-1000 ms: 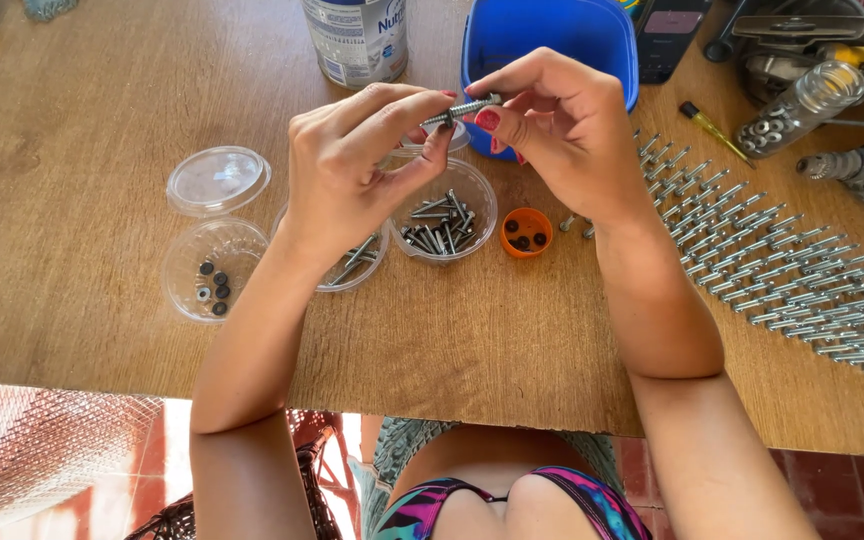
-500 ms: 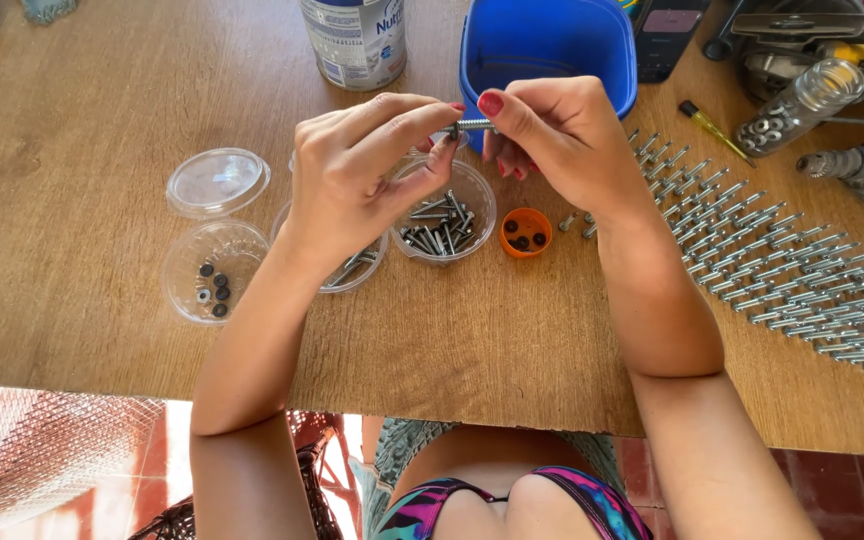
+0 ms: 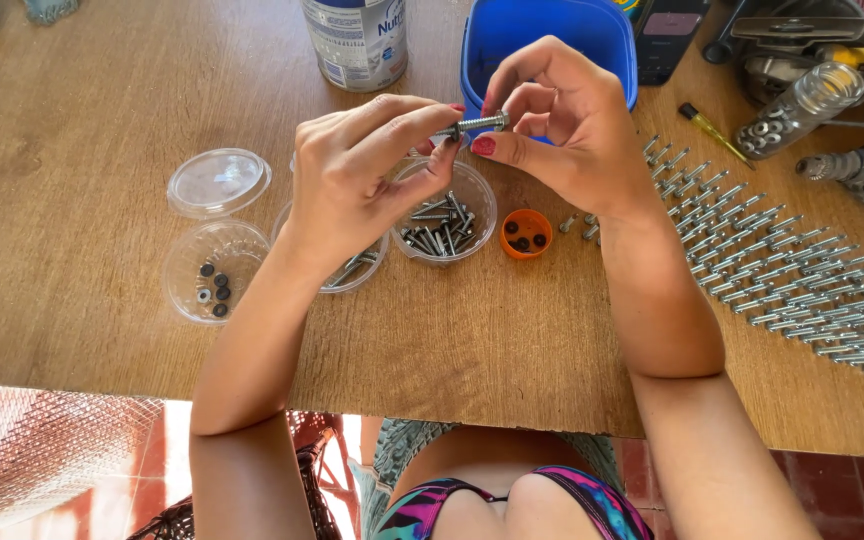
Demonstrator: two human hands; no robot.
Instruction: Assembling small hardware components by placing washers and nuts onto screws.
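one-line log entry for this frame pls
left hand: holds bolt | right hand: pinches bolt's other end | below: cup of bolts, orange cap | right: bolt rows on table

Blue tub point(image 3: 512, 40), orange cap point(image 3: 527, 234), silver bolt point(image 3: 472, 125)

At the far edge of the wooden table we see a round metal can point(image 3: 357, 40) with a silver and blue printed label, standing just left of a blue plastic tub point(image 3: 542, 40). Right of the tub lies a dark flat device with a small purplish screen point(image 3: 670, 35), its top cut off by the frame.
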